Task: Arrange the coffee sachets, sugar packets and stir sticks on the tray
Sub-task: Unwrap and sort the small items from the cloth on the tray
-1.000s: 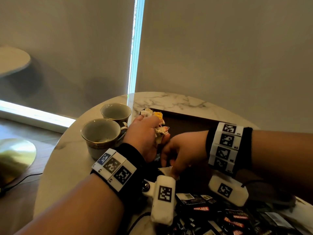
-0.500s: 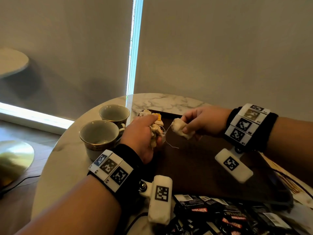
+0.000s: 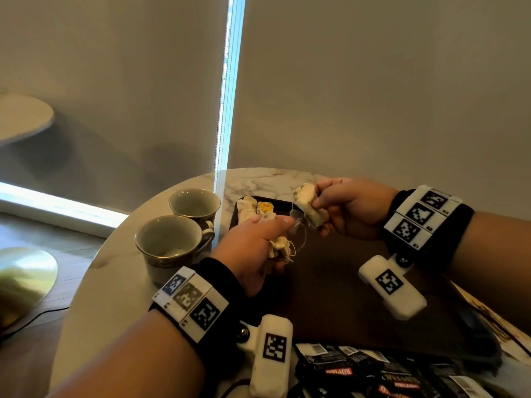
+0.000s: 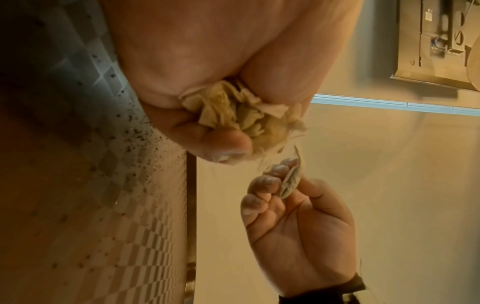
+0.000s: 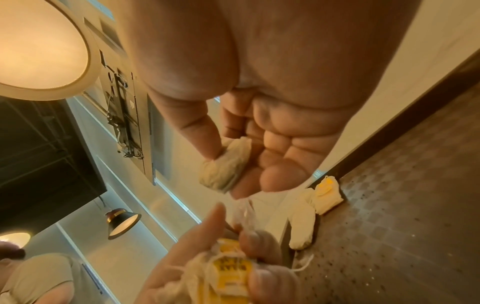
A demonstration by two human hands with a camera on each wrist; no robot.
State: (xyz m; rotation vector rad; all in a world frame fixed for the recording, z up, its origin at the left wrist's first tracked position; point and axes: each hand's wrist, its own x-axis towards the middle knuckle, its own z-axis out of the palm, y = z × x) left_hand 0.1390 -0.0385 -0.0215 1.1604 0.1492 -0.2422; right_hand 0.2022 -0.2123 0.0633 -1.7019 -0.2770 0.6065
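Head view: single sachet (image 3: 309, 206) pinched in right hand (image 3: 353, 209), bunch (image 3: 280, 248) clutched in left hand (image 3: 253, 248).

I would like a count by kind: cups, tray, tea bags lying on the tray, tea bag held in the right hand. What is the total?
Cups: 2
Tray: 1
Tea bags on the tray: 2
Tea bag in the right hand: 1
Total: 6
The bundle in the left hand is too crumpled to count.

Dim warm room, daylight slit between blinds (image 3: 230, 81); wrist views amber, soft, edge-warped
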